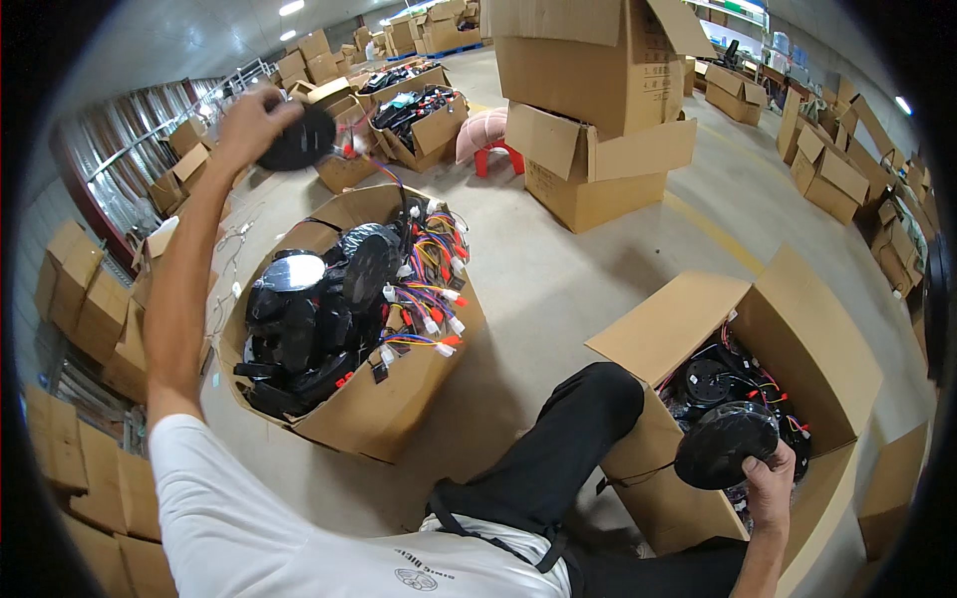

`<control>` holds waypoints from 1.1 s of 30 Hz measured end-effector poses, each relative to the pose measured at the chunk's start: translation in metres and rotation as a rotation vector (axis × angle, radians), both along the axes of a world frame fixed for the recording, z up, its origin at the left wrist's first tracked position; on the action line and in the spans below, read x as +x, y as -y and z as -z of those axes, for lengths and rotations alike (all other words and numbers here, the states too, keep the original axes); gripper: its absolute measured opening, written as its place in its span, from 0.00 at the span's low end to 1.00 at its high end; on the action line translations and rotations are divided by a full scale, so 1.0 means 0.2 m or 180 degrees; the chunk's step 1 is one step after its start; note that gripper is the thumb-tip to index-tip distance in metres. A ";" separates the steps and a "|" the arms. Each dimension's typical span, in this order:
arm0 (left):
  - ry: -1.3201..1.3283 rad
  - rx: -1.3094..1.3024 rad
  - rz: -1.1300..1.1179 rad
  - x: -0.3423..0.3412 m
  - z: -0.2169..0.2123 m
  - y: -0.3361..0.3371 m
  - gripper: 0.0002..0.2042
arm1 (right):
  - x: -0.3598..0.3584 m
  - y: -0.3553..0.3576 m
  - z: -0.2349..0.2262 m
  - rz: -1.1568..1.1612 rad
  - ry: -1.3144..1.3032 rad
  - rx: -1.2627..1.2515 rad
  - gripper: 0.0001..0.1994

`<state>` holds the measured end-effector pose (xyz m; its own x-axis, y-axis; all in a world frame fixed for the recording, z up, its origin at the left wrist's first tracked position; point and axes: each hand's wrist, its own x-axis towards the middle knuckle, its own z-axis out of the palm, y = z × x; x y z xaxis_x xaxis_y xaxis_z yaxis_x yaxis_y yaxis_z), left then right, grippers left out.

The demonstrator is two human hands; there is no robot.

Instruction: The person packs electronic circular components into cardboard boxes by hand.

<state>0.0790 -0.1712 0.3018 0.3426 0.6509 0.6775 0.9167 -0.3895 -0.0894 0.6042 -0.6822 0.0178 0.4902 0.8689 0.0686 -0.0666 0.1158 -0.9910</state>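
Left carton (399,424), uncovered, black parts (309,334) heaped inside; right carton (638,493), flaps up. Black disc (720,448) over it, left of right hand (772,485); thumb on its face, rim gripped. Dark disc (302,140), blurred, at left hand's (249,120) right; fingers bent, grasping its edge.

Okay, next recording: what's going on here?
A person's left hand holds up a round black part at arm's length. The right hand holds a black disc by its edge at the open right box. The left box is heaped with dark parts, coloured wires bunched along its right edge.
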 end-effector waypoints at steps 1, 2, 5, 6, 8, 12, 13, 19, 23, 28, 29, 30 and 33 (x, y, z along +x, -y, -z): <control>-0.0087 0.0060 -0.0075 -0.01 -0.01 -0.01 0.25 | -0.01 0.00 -0.01 -0.0003 -0.0028 0.0037 0.22; -0.0172 0.0123 -0.0150 -0.01 -0.02 -0.02 0.25 | -0.01 -0.01 -0.02 0.0013 -0.0041 0.0049 0.22; 0.1251 0.1013 -0.0014 -0.07 -0.07 0.07 0.23 | -0.03 -0.01 -0.04 -0.0112 0.0043 -0.0061 0.22; 0.1253 0.0999 -0.0007 -0.04 -0.09 0.06 0.23 | -0.04 0.00 -0.01 -0.0103 0.0044 -0.0073 0.22; 0.0557 -0.0391 0.0247 0.06 -0.13 0.08 0.26 | -0.02 0.00 0.02 -0.0135 0.0110 -0.0137 0.21; 0.2871 0.0008 0.0933 0.20 -0.06 0.26 0.21 | -0.06 -0.01 -0.04 -0.0144 0.0052 -0.0194 0.19; 0.3279 -0.0656 0.1277 0.18 -0.03 0.21 0.22 | -0.07 -0.02 -0.02 -0.0127 0.0020 -0.0100 0.19; 0.5274 -0.1374 0.2856 0.38 0.11 0.31 0.19 | -0.07 -0.05 0.01 -0.0262 -0.0002 -0.0129 0.20; 0.5370 -0.1730 0.2921 0.59 0.19 0.40 0.20 | -0.09 -0.06 0.01 -0.0210 -0.0014 -0.0046 0.19; 0.5331 -0.3026 0.2803 0.94 0.48 0.69 0.19 | -0.09 -0.09 0.04 -0.0065 -0.0215 -0.0072 0.19; 0.5362 -0.3312 0.3004 1.01 0.63 0.73 0.18 | -0.08 -0.09 0.05 0.0040 -0.0398 -0.0226 0.18; 0.5786 -0.3684 0.2790 1.09 0.76 0.79 0.16 | -0.13 -0.13 0.04 0.0098 -0.0346 -0.0303 0.17; 0.6302 -0.4546 0.3307 1.18 1.12 1.06 0.14 | -0.28 -0.26 -0.02 0.0124 -0.0629 -0.0620 0.16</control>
